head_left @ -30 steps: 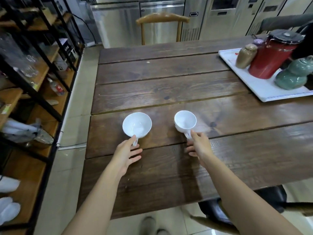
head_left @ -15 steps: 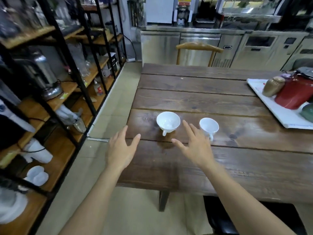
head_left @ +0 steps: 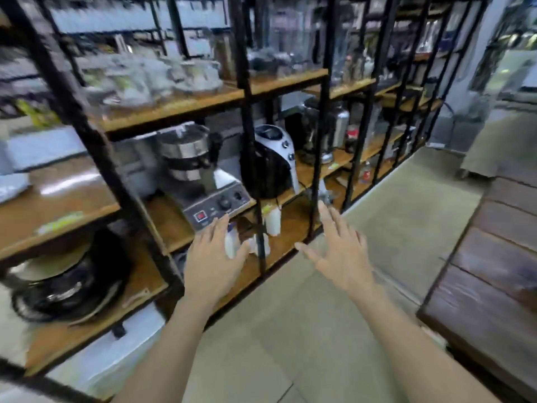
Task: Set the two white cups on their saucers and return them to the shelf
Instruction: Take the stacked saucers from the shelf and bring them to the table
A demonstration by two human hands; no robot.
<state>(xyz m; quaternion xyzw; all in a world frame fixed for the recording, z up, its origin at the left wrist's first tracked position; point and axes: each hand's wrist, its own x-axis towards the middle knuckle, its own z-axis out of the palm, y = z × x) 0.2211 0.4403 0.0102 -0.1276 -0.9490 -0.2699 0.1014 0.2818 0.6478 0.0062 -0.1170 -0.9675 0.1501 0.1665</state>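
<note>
Hands, left [head_left: 210, 258] and right [head_left: 338, 251], spread and empty, reach toward shelf [head_left: 293, 228]; presumably fetching saucers next.

Both arms reach forward from the bottom of the view, bare to the elbow. The left hand [head_left: 210, 261] is up with its back toward the camera — fingers stretched out and a little apart, thumb sticking out to the side. It holds nothing. The right hand [head_left: 338, 251] is up too, just as high, with long straight fingers spread wide and the thumb pointing to the left. It is empty as well. The two hands are apart and do not touch each other. The picture is blurry, so small details are hard to see.
</note>
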